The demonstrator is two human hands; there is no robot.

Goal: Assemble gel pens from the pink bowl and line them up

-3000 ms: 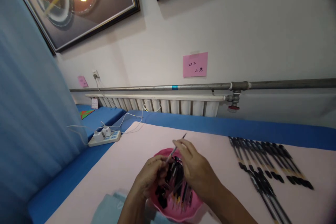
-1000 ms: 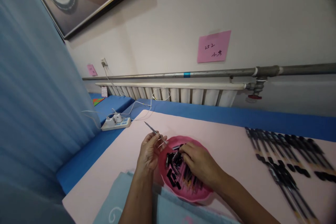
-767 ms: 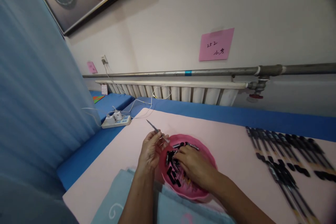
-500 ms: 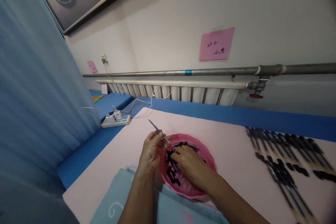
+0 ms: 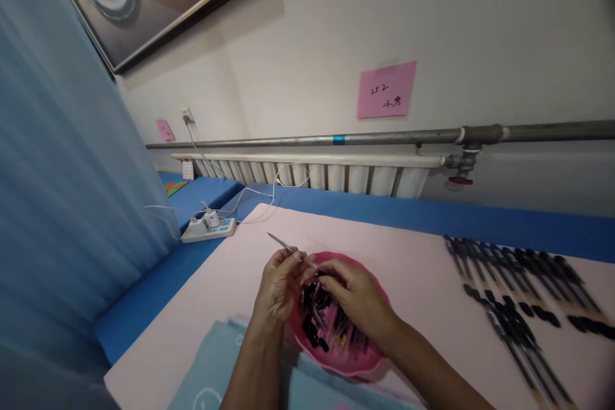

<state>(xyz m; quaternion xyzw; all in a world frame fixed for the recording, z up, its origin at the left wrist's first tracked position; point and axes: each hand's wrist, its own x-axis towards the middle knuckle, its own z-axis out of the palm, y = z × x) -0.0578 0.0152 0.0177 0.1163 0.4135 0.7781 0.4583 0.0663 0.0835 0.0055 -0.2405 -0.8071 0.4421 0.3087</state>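
My left hand (image 5: 278,282) is closed round a thin pen refill (image 5: 283,245) whose tip points up and to the left. It sits at the left rim of a pink bowl (image 5: 369,359) filled with black pen parts (image 5: 314,333). My right hand (image 5: 358,298) lies over the bowl with its fingers pinched on a small dark piece next to the refill's lower end; I cannot make out the piece. The two hands nearly touch above the bowl.
Several assembled black pens (image 5: 514,282) lie in rows on the pink mat (image 5: 413,269) at the right. A light blue cloth (image 5: 206,378) lies at the near edge. A white power strip (image 5: 207,229) with cables rests on the blue surface at the left, before a radiator (image 5: 317,173).
My right hand has lifted out of the bowl's parts and come up to the refill in my left hand. The left hand has stayed beside the bowl's left rim.
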